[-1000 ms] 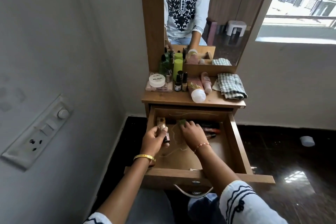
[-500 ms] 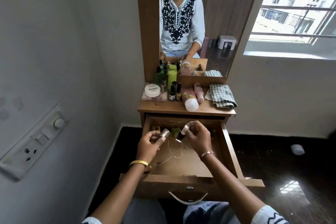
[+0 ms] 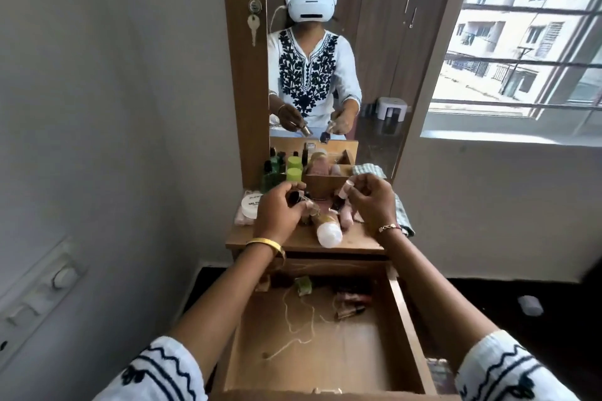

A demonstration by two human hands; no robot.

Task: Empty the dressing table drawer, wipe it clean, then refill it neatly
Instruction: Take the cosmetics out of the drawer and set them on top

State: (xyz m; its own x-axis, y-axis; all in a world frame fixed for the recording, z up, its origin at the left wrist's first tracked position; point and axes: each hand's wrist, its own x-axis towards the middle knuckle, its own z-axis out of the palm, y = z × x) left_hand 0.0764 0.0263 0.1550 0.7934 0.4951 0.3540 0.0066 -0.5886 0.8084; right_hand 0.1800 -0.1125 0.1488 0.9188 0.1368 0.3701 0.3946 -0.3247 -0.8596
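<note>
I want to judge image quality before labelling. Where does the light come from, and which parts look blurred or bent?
Head view: daylight enters through the window at right; the wide lens bends the wall and window bars; the left hand, right hand and the small bottles they hold are motion-blurred; items at the back of the drawer sit in shadow, soft.

Mirror (image 3: 374, 42) at my 12 o'clock, key (image 3: 253, 26) hanging in the lock on its wooden frame. Window (image 3: 527, 42) at 2 o'clock, buildings outside. Switch panel (image 3: 39, 296) on the wall at 9 o'clock. Small white object (image 3: 530, 305) on dark floor (image 3: 537, 335) at 4 o'clock.
</note>
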